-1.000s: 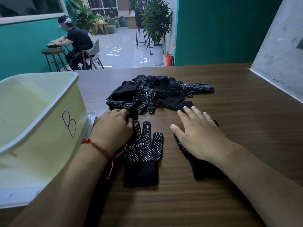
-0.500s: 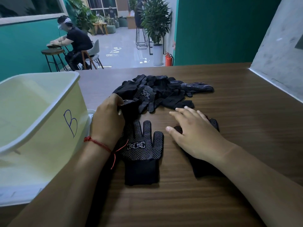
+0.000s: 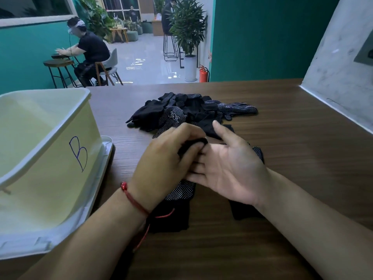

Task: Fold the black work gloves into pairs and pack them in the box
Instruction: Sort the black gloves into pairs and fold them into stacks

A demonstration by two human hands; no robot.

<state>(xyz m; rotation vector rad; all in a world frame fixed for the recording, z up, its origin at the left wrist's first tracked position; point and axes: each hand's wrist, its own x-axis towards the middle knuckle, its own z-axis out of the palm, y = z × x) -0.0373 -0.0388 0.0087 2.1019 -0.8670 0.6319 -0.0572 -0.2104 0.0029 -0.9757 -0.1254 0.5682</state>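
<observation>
A heap of black dotted work gloves [image 3: 191, 110] lies mid-table. My left hand [image 3: 167, 156] grips a black glove [image 3: 191, 144] pulled from that heap and holds it above a dotted glove [image 3: 177, 199] lying flat near me. My right hand [image 3: 228, 164] is turned palm up with straight fingers that meet the left hand's fingers at the held glove. Under the right hand lies another black glove [image 3: 244, 211], mostly hidden. The pale yellow box marked "B" [image 3: 66, 158] stands at the left.
The box rests on a white lid [image 3: 107, 142] at the table's left side. A grey wall [image 3: 339, 77] borders the wooden table [image 3: 282, 158] on the right. A person sits at a small table far back left.
My left hand drew a glove out of the heap toward the middle. My right hand lifted off the glove it pressed flat, turned palm up and moved left to meet the left hand.
</observation>
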